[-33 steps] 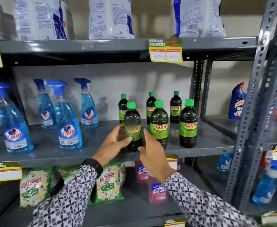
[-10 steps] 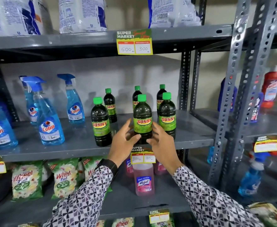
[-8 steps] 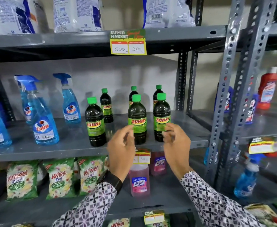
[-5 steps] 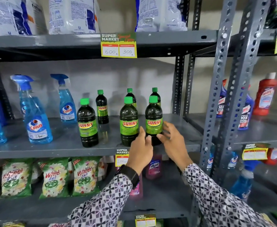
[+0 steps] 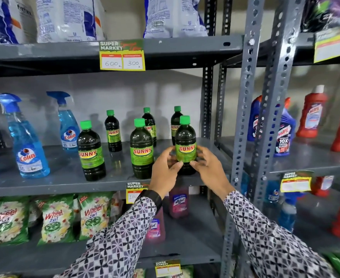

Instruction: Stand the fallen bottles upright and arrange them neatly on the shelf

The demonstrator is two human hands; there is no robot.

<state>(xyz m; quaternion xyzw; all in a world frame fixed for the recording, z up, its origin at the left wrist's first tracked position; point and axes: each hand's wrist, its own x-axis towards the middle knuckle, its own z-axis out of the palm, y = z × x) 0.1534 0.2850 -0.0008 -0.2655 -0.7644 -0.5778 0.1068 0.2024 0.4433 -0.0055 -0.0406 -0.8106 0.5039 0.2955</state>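
Several dark Sunny bottles with green caps stand upright on the grey middle shelf (image 5: 64,181). The front row holds a left bottle (image 5: 90,151), a middle bottle (image 5: 141,149) and a right bottle (image 5: 185,141). Three smaller-looking ones stand behind, the leftmost (image 5: 113,131) near the back wall. My left hand (image 5: 166,169) and my right hand (image 5: 207,165) both grip the lower half of the front right bottle, one on each side. That bottle is upright near the shelf's front edge.
Blue Colin spray bottles (image 5: 27,141) stand at the shelf's left. A steel upright (image 5: 243,117) bounds the right end, with red and blue Harpic bottles (image 5: 310,115) beyond. Wheel packets (image 5: 56,219) and pink Lizol bottles (image 5: 178,203) fill the shelf below; white bags (image 5: 68,17) sit above.
My hands left the middle front bottle and moved right; both now hold the front right bottle. The view has shifted rightward and closer.
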